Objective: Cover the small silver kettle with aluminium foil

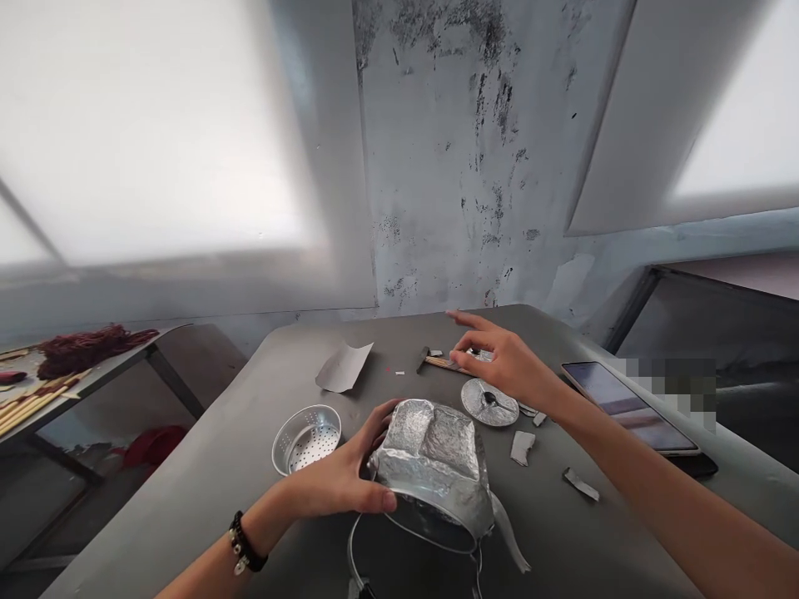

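My left hand [337,482] grips a foil-covered metal pot [430,474] by its side, thumb at the rim and fingers behind. The pot is tipped over, its dark round opening facing me, and a wire-like handle [354,549] hangs below it. A flat, pale strip [510,532] sticks out at its right. My right hand [505,362] is raised over the back right of the table, fingers apart with nothing seen in them. Close to its fingertips lies a small hammer [430,359], partly hidden. Just below that hand is a round silver lid [490,403] with a black knob.
A perforated metal strainer basket [305,437] and a curved grey sheet [344,366] stand left on the grey table [237,466]. Foil scraps [522,448] lie to the right, near a phone [630,408]. A side table at left carries dark red yarn [87,348] and sticks [37,403].
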Demonstrator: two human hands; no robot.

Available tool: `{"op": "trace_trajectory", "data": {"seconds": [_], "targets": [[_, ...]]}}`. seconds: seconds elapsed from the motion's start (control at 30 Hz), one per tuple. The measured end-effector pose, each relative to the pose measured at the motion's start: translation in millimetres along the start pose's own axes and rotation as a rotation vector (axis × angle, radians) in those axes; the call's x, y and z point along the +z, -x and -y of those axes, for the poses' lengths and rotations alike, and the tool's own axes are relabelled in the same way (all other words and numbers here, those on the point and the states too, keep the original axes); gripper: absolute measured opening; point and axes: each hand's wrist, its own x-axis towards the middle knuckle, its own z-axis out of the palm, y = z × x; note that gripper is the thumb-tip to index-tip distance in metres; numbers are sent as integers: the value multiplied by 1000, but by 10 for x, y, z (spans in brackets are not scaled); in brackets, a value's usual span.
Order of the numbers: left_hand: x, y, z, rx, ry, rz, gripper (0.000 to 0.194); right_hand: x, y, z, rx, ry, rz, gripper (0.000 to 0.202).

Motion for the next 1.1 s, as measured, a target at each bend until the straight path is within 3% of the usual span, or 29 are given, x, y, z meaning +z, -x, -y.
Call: {"op": "trace_trajectory", "data": {"seconds": [0.1, 0.23, 0.37, 0.47, 0.63, 0.73, 1.1], "targets": [[-1, -7, 11, 17, 2, -1, 119, 16, 13, 39, 8, -29, 67, 27], [6, -16, 15, 36, 23, 5, 117, -25, 21, 114, 177, -367, 139, 31], [9, -13, 3, 16, 21, 3, 120, -9, 12, 52, 364, -794, 74, 26], [14, -5, -20, 1, 3, -3, 121, 75, 1, -88, 435, -953, 21, 23], [22, 3, -37, -21, -14, -20, 120, 169, 3, -202, 458, -972, 20, 31], [19, 4, -31, -29, -29, -16, 121, 168, 22, -164, 387, -953, -18, 49], [35, 6, -20, -15, -22, -34, 120, 238, 123, 48, 281, -853, -161, 63]]}}
